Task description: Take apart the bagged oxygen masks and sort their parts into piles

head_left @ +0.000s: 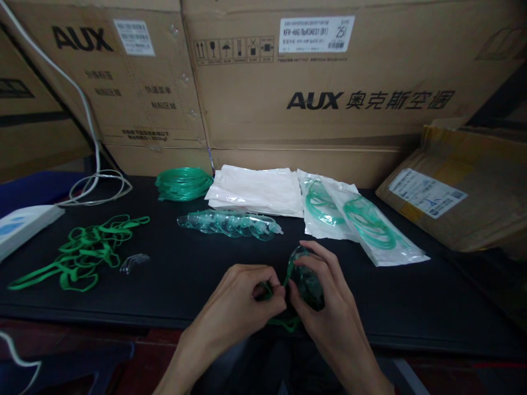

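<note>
Near the front edge of the table, my right hand (331,293) is closed around a clear green-tinted oxygen mask (309,282). My left hand (247,296) pinches a green elastic strap (290,325) close against the mask's left side. A loop of the strap hangs below both hands. Whether the strap passes through the mask's edge is hidden by my fingers. Beyond my hands lies a row of nested clear green masks (230,224). At the left, a tangled pile of green elastic straps (88,249) rests beside some small clear-looking strips (135,263).
Coiled green tubing (184,184) sits at the back, left of a stack of white packets (257,189). Two packed sets of green tubing (373,225) lie to the right. Cardboard boxes (329,126) stand behind the black table (164,291). A white device (28,227) with a cable is far left.
</note>
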Available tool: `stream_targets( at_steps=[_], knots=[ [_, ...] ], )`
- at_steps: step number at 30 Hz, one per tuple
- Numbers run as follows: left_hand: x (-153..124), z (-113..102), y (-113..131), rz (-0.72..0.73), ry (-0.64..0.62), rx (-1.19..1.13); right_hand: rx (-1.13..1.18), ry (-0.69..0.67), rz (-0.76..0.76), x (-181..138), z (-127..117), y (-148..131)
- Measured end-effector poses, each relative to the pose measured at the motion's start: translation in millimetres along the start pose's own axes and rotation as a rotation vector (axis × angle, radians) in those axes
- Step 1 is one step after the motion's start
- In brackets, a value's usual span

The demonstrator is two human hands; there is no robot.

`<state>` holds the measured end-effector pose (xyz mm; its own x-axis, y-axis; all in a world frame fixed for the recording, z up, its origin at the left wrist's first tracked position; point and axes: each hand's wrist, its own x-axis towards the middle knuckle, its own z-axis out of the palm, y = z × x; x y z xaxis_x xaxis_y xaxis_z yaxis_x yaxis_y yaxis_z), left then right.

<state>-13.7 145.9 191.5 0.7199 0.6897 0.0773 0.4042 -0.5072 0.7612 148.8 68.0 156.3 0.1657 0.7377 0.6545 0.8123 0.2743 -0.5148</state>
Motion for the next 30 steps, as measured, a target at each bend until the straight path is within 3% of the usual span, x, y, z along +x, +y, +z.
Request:
stream_targets(
  at_steps=[5,11,17,26,30],
  knots=[
    [1.9,2.5,-1.1,-0.049,0.052,0.071,0.042,-0.034,-0.065,-3.4,-3.4,-1.5],
    [1.4,2.2,-2.4,-0.037,0.001,0.091,0.064,-0.034,-0.124,-6.9,-2.9,-3.5],
    [-1.2,2.7,-1.7,-0.035,0.019,0.074,0.025,-0.025,-0.098,-8.6,1.1,-2.7],
    [-4.1,3.5,-1.9,0.048,-0.022,-0.141,-0.142,0.154,-0.054,-2.2,2.4,4.9],
    [-8.9,3.2,2.5,0.079,0.067,-0.199,-0.237,0.28,0.03,-1.5,-0.3,12.1]
  ],
)
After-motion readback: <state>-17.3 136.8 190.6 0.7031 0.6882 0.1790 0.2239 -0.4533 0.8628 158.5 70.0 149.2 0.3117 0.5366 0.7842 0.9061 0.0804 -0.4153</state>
